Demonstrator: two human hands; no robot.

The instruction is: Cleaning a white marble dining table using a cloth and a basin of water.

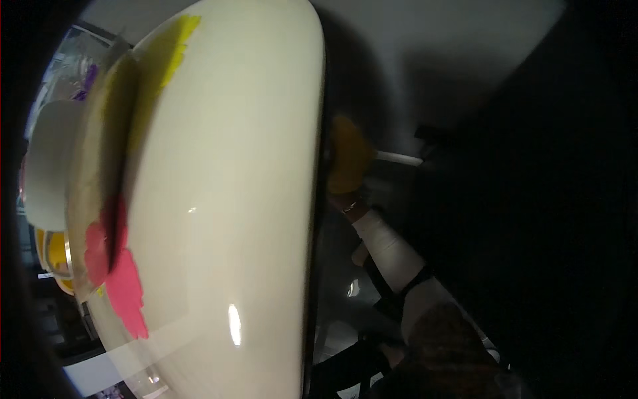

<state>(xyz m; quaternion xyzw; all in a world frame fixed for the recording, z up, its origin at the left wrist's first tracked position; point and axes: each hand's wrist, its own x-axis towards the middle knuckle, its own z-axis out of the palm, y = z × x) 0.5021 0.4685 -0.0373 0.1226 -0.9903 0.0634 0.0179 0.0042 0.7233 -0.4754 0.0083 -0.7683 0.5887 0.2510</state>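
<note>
Neither of my hands can be made out in view. Before me a glossy white tabletop (234, 174) with a rounded corner and a dark side edge fills the left half, tilted by the camera. On it lie a pink patch (128, 294) and a yellow patch (174, 55), both with ragged, scalloped edges. A beige, partly see-through sheet or packet (87, 164) rises over them, its fold in shadow. Beyond the table edge, a limb in a white covering (391, 249), seemingly a leg, ends in a yellow-orange covering (350, 154). A thin band circles the bare skin between.
A pale rounded object (52, 164), clear plastic wrapping (70, 75) and a yellow container (57, 249) stand past the sheet. A white strip (94, 371) lies near the lower left. The shadowed floor (344, 304) holds dark, blurred bars.
</note>
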